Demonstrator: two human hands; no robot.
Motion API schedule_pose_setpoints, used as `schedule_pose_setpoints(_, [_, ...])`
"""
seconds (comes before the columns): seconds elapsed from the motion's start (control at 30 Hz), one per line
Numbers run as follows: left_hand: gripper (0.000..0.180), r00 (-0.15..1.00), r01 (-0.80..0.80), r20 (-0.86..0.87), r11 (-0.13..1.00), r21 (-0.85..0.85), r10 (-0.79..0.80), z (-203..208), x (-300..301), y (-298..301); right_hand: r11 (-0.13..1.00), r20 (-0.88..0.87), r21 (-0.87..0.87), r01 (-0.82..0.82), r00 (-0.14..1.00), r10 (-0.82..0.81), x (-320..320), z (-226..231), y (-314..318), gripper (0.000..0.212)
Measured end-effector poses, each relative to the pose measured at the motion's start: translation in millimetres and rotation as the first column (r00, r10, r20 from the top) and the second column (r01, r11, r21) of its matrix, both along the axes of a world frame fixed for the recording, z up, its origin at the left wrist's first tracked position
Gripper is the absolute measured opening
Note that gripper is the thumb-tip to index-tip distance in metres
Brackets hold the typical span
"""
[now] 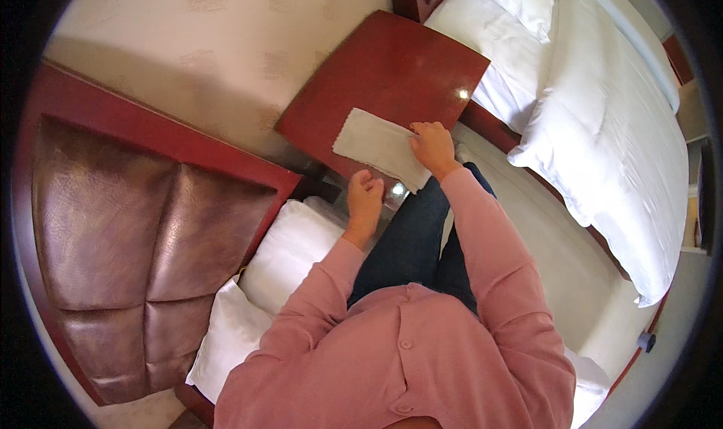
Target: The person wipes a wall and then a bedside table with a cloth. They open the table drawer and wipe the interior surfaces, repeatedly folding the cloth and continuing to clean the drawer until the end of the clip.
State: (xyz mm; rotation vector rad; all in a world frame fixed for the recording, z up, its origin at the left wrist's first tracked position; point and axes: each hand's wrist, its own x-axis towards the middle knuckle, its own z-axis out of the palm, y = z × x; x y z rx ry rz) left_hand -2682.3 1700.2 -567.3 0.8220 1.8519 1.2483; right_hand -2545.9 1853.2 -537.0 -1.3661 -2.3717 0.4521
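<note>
The red-brown desk [392, 68] is covered at its near side by a pale cloth [376, 144], best kept flat under even pressure. Near the desk's right side, the right grip [434, 147] is curled at the cloth; any pinch cannot be told. By the desk's near edge, the left grip [365, 201] is held half spread, seemingly empty.

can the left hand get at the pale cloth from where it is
Likely yes: the left hand is close to the pale cloth on the table, with nothing visible in between.
</note>
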Motion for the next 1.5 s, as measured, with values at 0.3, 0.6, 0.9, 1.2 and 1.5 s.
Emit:
schedule_pose_setpoints(0.3, [0.030,0.636,-0.090,0.761,0.991,-0.095,0.131,1.6,2.2,19.5,0.978,0.200,-0.167,0.125,0.976,-0.090,-35.5,5.8,-8.9,0.031])
schedule_pose_setpoints(0.6, [0.038,0.451,-0.082,0.887,0.994,-0.065,0.096,39.3,-1.9,13.9,0.660,-0.568,-0.689,-0.299,0.789,-0.235,-7.3,54.1,-34.4,0.026])
schedule_pose_setpoints(0.9, [0.020,0.583,-0.101,0.806,0.975,0.200,-0.105,65.9,-38.9,9.4,0.692,-0.690,-0.638,-0.337,0.649,-0.320,7.1,84.7,-46.5,0.016])
schedule_pose_setpoints(1.2, [0.023,0.906,-0.166,0.424,0.930,0.327,0.013,101.3,-38.4,19.6,0.765,-0.699,-0.595,-0.248,0.629,-0.340,15.1,82.7,-47.0,0.027])
schedule_pose_setpoints(1.5, [0.020,0.983,-0.039,0.176,0.895,0.445,-0.045,111.6,-51.2,57.1,0.976,-0.742,-0.203,-0.072,0.662,-0.106,8.0,78.2,-27.9,0.037])
